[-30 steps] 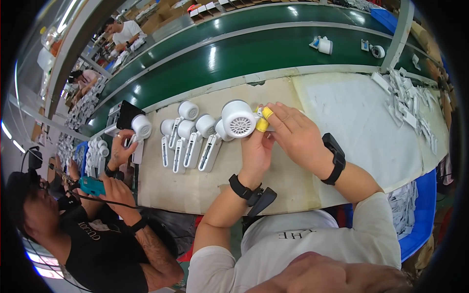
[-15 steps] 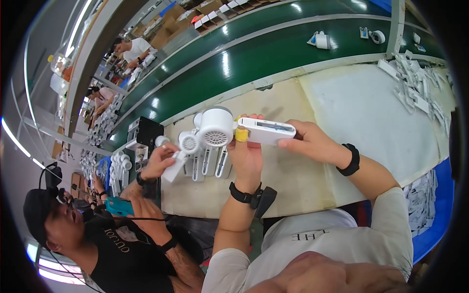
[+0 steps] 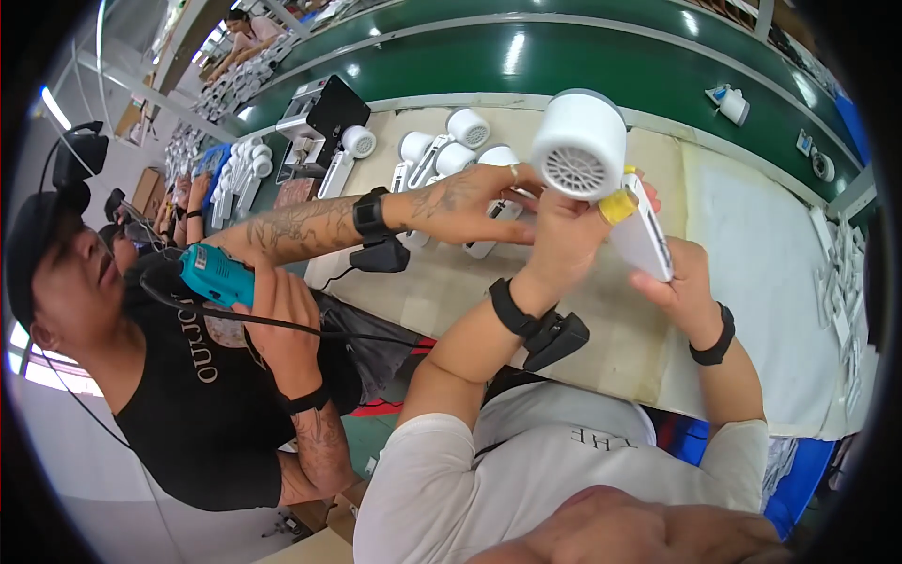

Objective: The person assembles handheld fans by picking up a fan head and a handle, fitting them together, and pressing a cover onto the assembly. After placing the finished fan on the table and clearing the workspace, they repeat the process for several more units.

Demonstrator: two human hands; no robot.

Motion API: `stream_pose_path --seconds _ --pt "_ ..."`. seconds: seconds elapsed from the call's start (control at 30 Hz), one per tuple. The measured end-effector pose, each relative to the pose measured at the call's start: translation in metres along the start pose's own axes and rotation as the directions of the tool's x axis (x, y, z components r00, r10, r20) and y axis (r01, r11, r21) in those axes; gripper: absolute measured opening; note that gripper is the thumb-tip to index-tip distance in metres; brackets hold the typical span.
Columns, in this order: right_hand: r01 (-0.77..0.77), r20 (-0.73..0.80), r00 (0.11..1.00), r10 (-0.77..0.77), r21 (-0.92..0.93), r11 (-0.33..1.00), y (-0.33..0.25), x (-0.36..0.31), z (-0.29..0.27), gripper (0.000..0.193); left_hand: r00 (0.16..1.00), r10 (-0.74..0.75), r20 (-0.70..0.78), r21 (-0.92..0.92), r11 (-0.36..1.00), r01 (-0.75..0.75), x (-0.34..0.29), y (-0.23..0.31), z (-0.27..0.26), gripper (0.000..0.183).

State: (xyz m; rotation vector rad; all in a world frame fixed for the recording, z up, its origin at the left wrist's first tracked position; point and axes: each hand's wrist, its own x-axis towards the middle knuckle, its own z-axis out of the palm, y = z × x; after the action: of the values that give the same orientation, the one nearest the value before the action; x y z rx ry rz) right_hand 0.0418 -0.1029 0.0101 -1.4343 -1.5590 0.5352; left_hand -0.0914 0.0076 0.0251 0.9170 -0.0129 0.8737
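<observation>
I hold a white handheld fan [image 3: 581, 141] above the worktable, its round grilled head up and its flat handle slanting down to the right. My left hand [image 3: 567, 242] is closed around the handle just below the head; yellow wrapping covers some of its fingertips. At the handle's lower end, my right hand [image 3: 684, 289] grips between thumb and fingers. Behind my left hand, several similar white fans [image 3: 458, 150] lie on the table. Reaching in from the left among them is a co-worker's hand [image 3: 470, 207], partly hidden behind mine.
The co-worker's other hand holds a teal power screwdriver [image 3: 218, 274] with a black cable. A black machine [image 3: 329, 111] stands at the table's far left. Beyond the table runs a green conveyor belt [image 3: 442, 70]. White parts [image 3: 836, 291] are heaped on the right; a blue bin [image 3: 810, 479] sits below.
The fan in my hands has turned from handle sideways to handle slanting down. The co-worker's hand, which held another white fan, now reaches farther right among the fans on the table. My view has shifted left.
</observation>
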Motion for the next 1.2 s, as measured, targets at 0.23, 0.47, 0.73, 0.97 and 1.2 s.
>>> stream_pose_path --seconds 0.23,0.47,0.73,0.97,1.2 --pt "-0.161 0.049 0.985 0.168 -0.122 0.979 0.008 0.009 -0.036 0.019 0.966 0.254 -0.044 0.625 0.761 -0.172 -0.011 0.059 -0.005 0.025" --pt "-0.028 0.177 0.978 0.109 -0.408 0.912 0.012 0.0 -0.059 0.042 0.873 0.486 -0.046 0.808 -0.496 0.318 0.025 0.148 -0.132 0.026" --pt "0.095 0.249 0.967 0.061 -0.569 0.817 0.028 -0.007 -0.018 0.049 0.75 0.366 -0.552 0.65 -0.375 0.661 0.036 0.168 -0.2 0.024" --pt "-0.26 0.065 0.958 0.279 -0.213 0.942 0.047 -0.02 -0.056 0.04 0.933 0.181 -0.31 0.475 -0.821 0.317 0.041 0.178 -0.267 0.024" --pt "-0.139 0.065 0.979 0.194 -0.482 0.865 0.061 -0.049 -0.096 0.04 0.982 0.097 0.159 0.851 -0.519 -0.086 0.061 0.088 -0.108 0.041"
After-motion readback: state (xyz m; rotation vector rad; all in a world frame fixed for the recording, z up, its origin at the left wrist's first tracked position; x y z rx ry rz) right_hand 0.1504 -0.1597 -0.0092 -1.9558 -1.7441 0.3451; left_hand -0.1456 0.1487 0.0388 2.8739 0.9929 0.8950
